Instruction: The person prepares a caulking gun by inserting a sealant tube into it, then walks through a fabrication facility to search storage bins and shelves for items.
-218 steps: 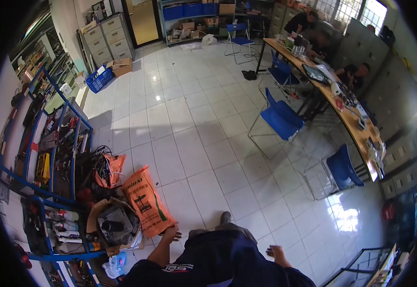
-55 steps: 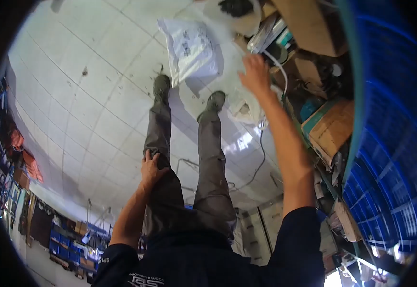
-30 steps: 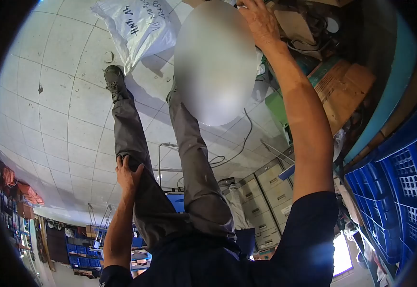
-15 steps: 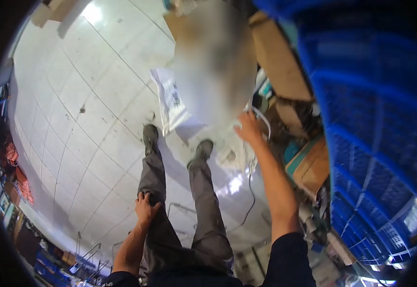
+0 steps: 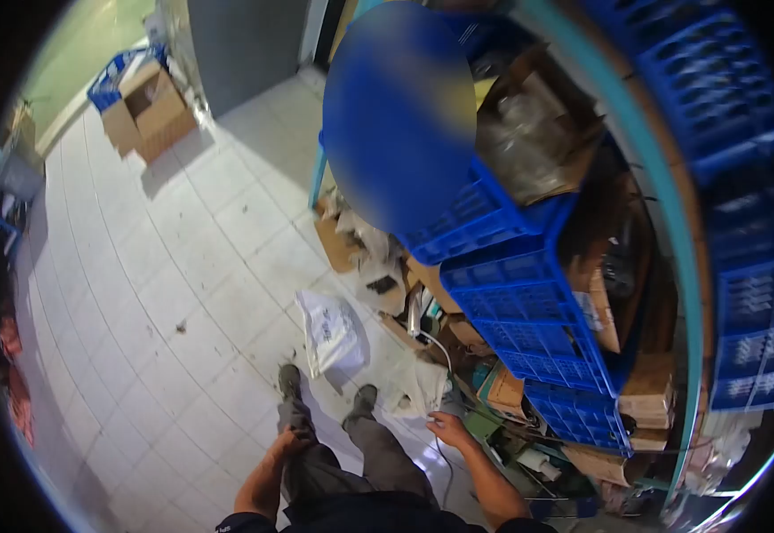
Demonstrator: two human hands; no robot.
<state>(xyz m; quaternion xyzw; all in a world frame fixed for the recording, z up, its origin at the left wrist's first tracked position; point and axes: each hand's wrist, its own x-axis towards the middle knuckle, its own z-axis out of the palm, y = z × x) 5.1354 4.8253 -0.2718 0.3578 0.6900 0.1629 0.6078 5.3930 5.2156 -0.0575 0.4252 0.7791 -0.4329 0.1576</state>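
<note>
My left hand (image 5: pixel 293 441) rests on the trouser leg (image 5: pixel 320 466) near the knee, its fingers lying over the cloth. Off to the right, my right hand (image 5: pixel 447 428) is held out with its fingers stretched and nothing visible in them. Just beyond its fingertips lies a pale crumpled bag (image 5: pixel 418 384) on the floor. A thin grey cable (image 5: pixel 448 475) runs down close to that hand. In front of my shoes, a white plastic sack (image 5: pixel 327 333) with dark lettering lies on the tiles.
Blue plastic crates (image 5: pixel 529 311) are stacked on the right beside a teal rack post (image 5: pixel 691 293). Cardboard scraps and plastic (image 5: pixel 374 253) litter the floor by the crates. An open cardboard box (image 5: pixel 158 111) sits at the far left. A blurred patch hides the upper middle.
The view has tilted up, showing more of the crates, the far box and a grey door-like panel. My right hand has drawn back toward me; my left hand stays on the leg.
</note>
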